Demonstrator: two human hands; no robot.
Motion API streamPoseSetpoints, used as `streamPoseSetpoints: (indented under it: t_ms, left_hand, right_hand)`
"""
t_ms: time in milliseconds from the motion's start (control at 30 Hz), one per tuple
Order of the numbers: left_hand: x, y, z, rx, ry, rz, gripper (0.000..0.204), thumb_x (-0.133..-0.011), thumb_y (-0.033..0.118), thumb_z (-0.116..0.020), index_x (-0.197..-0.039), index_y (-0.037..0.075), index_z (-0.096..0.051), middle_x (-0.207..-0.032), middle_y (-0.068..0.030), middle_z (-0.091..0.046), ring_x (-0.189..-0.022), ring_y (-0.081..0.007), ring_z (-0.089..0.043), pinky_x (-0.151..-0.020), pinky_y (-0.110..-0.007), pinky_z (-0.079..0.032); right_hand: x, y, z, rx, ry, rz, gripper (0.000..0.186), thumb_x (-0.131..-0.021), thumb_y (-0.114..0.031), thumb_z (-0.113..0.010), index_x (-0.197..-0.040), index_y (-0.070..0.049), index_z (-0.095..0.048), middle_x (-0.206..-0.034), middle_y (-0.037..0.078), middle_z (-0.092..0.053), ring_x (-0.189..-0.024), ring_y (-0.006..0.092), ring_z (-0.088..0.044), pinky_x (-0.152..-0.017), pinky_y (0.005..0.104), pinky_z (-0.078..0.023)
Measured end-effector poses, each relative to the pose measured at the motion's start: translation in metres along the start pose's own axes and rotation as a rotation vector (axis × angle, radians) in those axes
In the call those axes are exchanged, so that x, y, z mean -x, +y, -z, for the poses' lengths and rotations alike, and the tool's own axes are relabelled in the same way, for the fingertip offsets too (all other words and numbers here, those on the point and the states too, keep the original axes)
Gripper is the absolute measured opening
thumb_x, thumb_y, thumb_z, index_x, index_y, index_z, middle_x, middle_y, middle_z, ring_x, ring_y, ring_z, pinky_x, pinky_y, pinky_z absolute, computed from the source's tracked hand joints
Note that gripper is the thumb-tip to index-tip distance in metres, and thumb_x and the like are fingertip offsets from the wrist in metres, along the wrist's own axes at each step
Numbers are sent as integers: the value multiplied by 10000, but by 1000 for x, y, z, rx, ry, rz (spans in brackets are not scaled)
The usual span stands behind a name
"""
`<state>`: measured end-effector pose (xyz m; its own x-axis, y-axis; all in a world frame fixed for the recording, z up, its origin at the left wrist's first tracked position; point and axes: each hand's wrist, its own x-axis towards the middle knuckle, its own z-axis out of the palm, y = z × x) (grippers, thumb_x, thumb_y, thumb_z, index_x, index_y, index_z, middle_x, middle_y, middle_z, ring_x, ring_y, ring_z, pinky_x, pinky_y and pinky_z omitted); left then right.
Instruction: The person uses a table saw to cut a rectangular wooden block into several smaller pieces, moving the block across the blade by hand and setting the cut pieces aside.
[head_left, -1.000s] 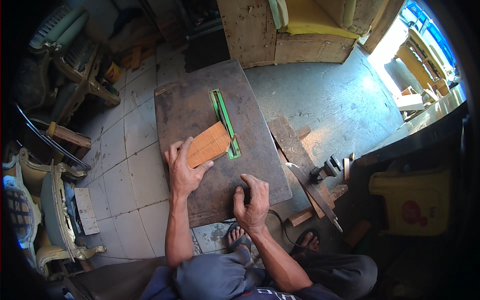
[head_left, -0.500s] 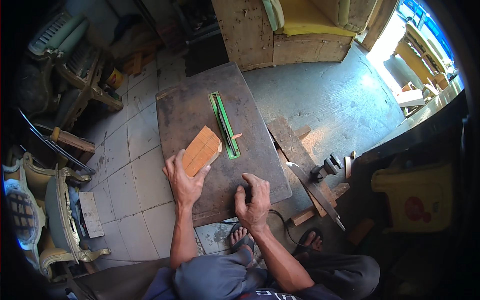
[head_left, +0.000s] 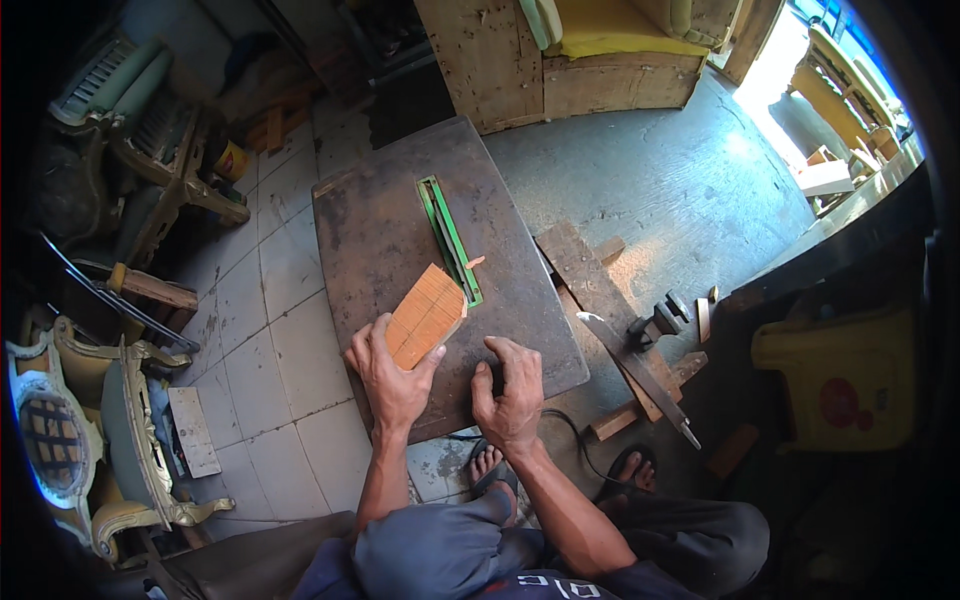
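Note:
My left hand (head_left: 392, 380) grips the lower end of an orange-brown wooden block (head_left: 427, 315), thumb on one side and fingers on the other. Thin lines cross the block's face, and its far end has angled corners. It is held over a dark, worn tabletop (head_left: 370, 215), close to the near end of a green-edged slot (head_left: 443, 225). A small wood chip (head_left: 476, 263) lies by the slot's right edge. My right hand (head_left: 512, 395) is at the table's near edge, its fingers loosely bent and the thumb apart, with nothing visible in it.
To the right on the floor are wooden pieces (head_left: 590, 270), a long file-like metal tool (head_left: 640, 380) and a dark clamp (head_left: 660, 322). A yellow plastic stool (head_left: 835, 385) stands beyond. Carved chair frames (head_left: 130, 430) crowd the left; a wooden furniture carcass (head_left: 490, 70) stands behind.
My left hand has moved the block to the right and slightly nearer to me, toward the slot's near end. My right hand stays almost where it was. The view has shifted a little.

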<state>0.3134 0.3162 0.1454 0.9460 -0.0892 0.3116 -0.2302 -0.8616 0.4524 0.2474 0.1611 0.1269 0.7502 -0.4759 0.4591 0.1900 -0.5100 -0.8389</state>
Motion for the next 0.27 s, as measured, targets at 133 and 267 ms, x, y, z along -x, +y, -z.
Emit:
streamPoseSetpoints:
  t_ms: [133,267]
  left_hand:
    - [-3,0,0,15,-29,-22,877,-754,240,-985,-1483,42,-540,-1383,-181,-528,-1313,-405,-493,-1130,-532,-423]
    - [-5,0,1,11,-46,-17,873,-759,239,-983,-1487,53,-538,-1389,-179,-523,-1314,-403,-489,-1132,-534,-421]
  right_hand:
    - [0,1,-1,0,-3,5,410,-861,55,-712,-1267,16,-662,-1182,200,-716,-1054,375,-673,-956,461,-526]
    - [0,1,-1,-4,-14,-1,411,-862,54,-713,-1268,14,-661,-1184,201,-716,-1065,377,-675,-965,466,-527]
